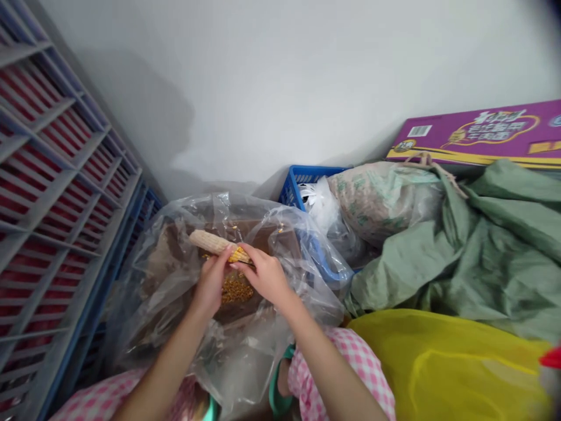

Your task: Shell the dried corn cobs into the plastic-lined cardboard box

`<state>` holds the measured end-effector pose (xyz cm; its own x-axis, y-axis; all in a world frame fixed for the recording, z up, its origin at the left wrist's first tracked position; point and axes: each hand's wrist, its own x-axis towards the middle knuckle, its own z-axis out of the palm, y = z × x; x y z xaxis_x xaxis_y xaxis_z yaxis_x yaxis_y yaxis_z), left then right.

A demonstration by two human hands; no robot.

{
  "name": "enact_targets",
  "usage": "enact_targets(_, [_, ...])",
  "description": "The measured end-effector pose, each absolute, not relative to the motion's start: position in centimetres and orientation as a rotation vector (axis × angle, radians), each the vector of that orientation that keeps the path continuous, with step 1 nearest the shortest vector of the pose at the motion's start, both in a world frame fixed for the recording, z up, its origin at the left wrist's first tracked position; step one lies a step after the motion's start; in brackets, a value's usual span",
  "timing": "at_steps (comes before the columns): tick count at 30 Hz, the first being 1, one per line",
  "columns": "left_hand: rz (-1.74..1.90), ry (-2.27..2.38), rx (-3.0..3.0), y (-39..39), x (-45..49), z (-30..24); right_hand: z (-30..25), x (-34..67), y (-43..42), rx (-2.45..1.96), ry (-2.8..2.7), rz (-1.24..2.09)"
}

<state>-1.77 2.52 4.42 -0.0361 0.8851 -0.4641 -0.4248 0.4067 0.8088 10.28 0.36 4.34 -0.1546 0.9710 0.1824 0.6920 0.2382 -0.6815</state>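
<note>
Both my hands hold one corn cob [213, 242] above a box lined with a clear plastic bag [149, 280]. Most of the cob is bare and pale, pointing to the upper left. Yellow kernels remain on the end between my hands. My left hand [213, 279] is closed around the cob's middle from below. Fingers of my right hand [266, 275] pinch the yellow end, and its tip is hidden by them. Below the cob, loose corn kernels [236, 290] lie in a small heap on the bottom of the lined box.
Stacked plastic crates [56, 175] rise on the left. To the right stand a blue basket [291, 187] with bags in it, a green cloth [421, 263], a yellow mesh bag [438, 362] and a purple carton [477, 137]. A white wall [280, 82] closes off the back.
</note>
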Motion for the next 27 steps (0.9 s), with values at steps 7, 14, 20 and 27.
enact_targets(7, [1.087,1.154,0.603,1.7,-1.5,4.6,4.0,10.8,0.0,-1.451,-1.801,0.673])
enact_targets(14, [0.988,1.004,0.590,2.0,-1.7,4.3,5.7,10.7,-0.1,-1.484,-1.679,0.661])
enact_targets(20, [0.830,0.953,0.760,1.9,-1.5,4.5,8.9,13.2,-0.5,-1.513,-1.318,0.797])
enact_targets(27, [0.989,1.156,0.890,1.7,-1.7,5.1,13.8,20.2,-8.1,-1.252,-0.479,1.230])
